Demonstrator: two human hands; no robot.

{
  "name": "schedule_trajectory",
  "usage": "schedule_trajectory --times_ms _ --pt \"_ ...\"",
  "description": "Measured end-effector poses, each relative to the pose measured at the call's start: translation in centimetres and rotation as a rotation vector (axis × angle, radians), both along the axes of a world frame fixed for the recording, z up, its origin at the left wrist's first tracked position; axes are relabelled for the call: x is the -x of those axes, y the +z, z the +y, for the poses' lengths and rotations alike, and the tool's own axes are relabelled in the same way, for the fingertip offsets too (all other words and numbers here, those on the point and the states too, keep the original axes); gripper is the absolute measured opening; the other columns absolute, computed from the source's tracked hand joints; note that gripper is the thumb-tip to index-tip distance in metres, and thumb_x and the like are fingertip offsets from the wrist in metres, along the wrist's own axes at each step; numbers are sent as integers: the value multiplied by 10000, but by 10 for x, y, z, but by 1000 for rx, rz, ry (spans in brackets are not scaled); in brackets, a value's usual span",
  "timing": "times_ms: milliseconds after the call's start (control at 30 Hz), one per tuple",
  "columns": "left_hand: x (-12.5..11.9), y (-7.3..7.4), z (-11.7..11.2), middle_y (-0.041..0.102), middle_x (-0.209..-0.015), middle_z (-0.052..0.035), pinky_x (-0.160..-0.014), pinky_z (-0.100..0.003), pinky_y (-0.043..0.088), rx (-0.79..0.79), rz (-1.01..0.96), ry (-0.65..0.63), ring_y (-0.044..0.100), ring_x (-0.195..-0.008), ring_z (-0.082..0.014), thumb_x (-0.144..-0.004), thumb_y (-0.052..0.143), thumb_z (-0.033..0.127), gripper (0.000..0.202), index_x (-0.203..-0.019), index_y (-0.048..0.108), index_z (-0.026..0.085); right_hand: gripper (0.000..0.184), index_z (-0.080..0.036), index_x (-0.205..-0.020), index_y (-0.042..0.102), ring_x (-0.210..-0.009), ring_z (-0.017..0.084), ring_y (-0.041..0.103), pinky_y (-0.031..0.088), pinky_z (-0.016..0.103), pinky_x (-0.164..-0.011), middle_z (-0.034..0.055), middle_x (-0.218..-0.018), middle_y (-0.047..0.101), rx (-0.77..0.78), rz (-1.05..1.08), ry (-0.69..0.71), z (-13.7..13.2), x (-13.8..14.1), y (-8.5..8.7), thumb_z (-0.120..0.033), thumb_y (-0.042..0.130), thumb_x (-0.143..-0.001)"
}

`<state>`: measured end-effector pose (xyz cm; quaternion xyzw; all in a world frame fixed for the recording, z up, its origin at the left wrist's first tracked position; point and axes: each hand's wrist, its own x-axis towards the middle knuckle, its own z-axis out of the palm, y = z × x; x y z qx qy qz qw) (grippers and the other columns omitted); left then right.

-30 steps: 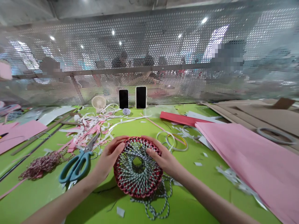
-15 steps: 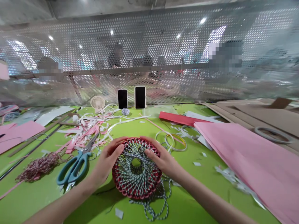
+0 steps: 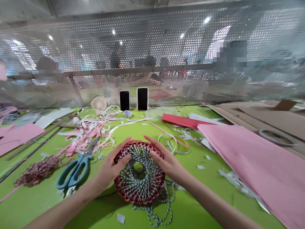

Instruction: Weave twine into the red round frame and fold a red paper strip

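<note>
I log: pink sheets [image 3: 247,168], four o'clock, presumably set aside; woven disc [image 3: 144,184], six o'clock, left hand [image 3: 111,166] and right hand [image 3: 169,163] clasping its ten and two, likely steadying it; scissors [image 3: 86,156], eight o'clock, handily near.

Both forearms [image 3: 71,199] are bare and slender. The left hand [image 3: 111,164] and right hand [image 3: 169,163] are ungloved, with slim fingers [image 3: 157,158].

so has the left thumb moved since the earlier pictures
Yes: against the small white paper scrap on the green tabletop, the thumb of the bare left hand has moved rightward and nearer the wearer, toward the open centre of the round red-rimmed corded piece.
</note>
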<state>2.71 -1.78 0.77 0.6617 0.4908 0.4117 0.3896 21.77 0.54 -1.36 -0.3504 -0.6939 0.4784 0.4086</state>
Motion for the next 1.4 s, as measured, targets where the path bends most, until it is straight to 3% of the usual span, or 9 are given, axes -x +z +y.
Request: schedule_trajectory --times_ms 367,600,800,967,1067,1200,1400 --pt "4 -9 -4 419 -1337 10 -1039 -391 232 -175 73 -87 341 -1228 -247 -795 508 348 485 -1265 392 334 420 -344 -1196 452 -1029 227 546 407 454 -913 30 -1207 543 -70 19 -5 -4 4 4 -486 445 -801" --pt "-2 -4 -5 522 -1235 -1 -936 -331 379 -146 60 -67 493 -1078 -210 -826 469 317 375 -1201 462 333 386 -327 -1169 478 -1017 229 550 415 447 -898 37 -1139 588 -78 -1 -18 -4 5 3 -462 439 -810" --pt "-2 -1 -5 538 -1216 -6 -947 -336 373 -111 27 -61 484 -1090 -226 -824 474 319 352 -1175 494 309 397 -319 -1174 472 -1033 230 538 400 449 -913 44 -1169 561 -70 -22 -14 -2 4 3 -457 452 -802" --pt "-2 -3 -4 541 -1218 -2 -944 -341 384 -114 27 -62 492 -1091 -227 -820 478 332 359 -1178 489 321 492 -292 -1254 371 -1052 210 528 412 433 -910 62 -1194 533 -19 54 2 -2 0 4 -420 493 -795" --pt "-1 -6 -4 528 -1236 -7 -940 -355 393 -125 42 -66 482 -1106 -238 -815 483 348 383 -1196 469 315 450 -293 -1221 419 -1066 216 520 397 440 -924 52 -1201 542 -40 30 13 -2 -1 6 -406 505 -793" --pt "2 -8 -2 517 -1234 -21 -920 -367 416 -219 72 -104 483 -1100 -225 -823 478 331 401 -1219 421 310 390 -274 -1159 495 -1082 240 507 385 464 -924 60 -1193 556 -83 -31 6 -2 1 7 -410 497 -793" --pt "10 5 5 612 -1021 -51 -854 -338 457 -466 186 -65 542 -994 -173 -846 446 273 226 -1040 560 253 371 -270 -1145 504 -1059 235 526 404 450 -906 61 -1184 564 -89 -21 20 -4 1 8 -383 497 -792"
